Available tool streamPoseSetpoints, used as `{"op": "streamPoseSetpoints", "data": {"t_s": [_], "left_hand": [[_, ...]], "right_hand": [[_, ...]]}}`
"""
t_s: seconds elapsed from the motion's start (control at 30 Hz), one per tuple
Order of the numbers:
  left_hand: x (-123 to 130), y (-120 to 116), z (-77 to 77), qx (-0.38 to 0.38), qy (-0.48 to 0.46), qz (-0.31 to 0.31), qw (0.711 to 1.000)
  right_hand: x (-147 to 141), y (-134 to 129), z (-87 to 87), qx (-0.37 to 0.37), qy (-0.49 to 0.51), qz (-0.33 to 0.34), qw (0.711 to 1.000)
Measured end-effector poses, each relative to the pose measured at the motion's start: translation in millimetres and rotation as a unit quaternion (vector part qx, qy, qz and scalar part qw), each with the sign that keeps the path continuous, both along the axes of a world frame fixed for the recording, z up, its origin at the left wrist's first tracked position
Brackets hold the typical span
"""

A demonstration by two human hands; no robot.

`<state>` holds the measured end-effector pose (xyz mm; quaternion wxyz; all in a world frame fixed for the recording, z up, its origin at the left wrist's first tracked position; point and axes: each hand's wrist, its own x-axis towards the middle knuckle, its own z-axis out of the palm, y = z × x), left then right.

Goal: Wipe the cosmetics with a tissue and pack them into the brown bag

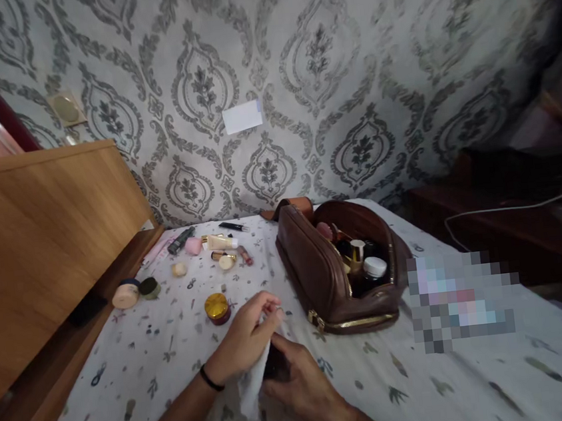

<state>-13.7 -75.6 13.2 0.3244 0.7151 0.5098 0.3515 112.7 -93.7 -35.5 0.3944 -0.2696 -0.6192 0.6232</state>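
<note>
My left hand [244, 338], with a black band at the wrist, is closed on a white cloth or tissue [252, 391] that hangs down below the fingers. Close against it, my right hand [309, 381] curls around a small black object [276, 364], mostly covered by the fingers and the cloth. The cloth lies against this object's left side. Just beyond my left hand stands a jar with a gold lid [217, 307]. To the right, a brown toiletry bag [311, 261] lies unzipped, with a white-lidded jar [375, 267] and a gold-capped bottle [357, 251] inside.
Several cosmetics lie at the back left, among them a cream tube [221, 242], a pink item [194, 246], a black pen-like item [233, 227] and a green-black jar [149, 288]. A wooden panel [54, 254] borders the left side. A blurred-out patch [464, 302] covers something right of the bag.
</note>
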Motion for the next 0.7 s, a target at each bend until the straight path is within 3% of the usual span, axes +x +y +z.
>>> {"op": "streamPoseSetpoints", "data": {"t_s": [0.1,0.23,0.43,0.53,0.7], "left_hand": [[-2.8,4.8,-8.9,-0.037,-0.102,0.003,0.994],[-1.1,-0.7,-19.4,0.007,-0.140,0.042,0.989],[-6.0,-8.9,-32.4,0.164,-0.058,-0.022,0.984],[-8.0,-6.8,-36.9,0.183,-0.004,-0.047,0.982],[-7.1,-7.1,-37.7,0.219,0.049,-0.031,0.974]], "right_hand": [[1.1,3.0,-4.6,-0.077,0.081,0.029,0.993],[4.8,8.9,-4.9,-0.138,0.131,0.016,0.982],[4.8,15.3,-5.0,-0.284,0.220,-0.019,0.933],[5.9,17.2,-6.2,-0.324,0.231,0.004,0.918],[9.5,18.7,-6.8,-0.383,0.229,0.024,0.895]]}}
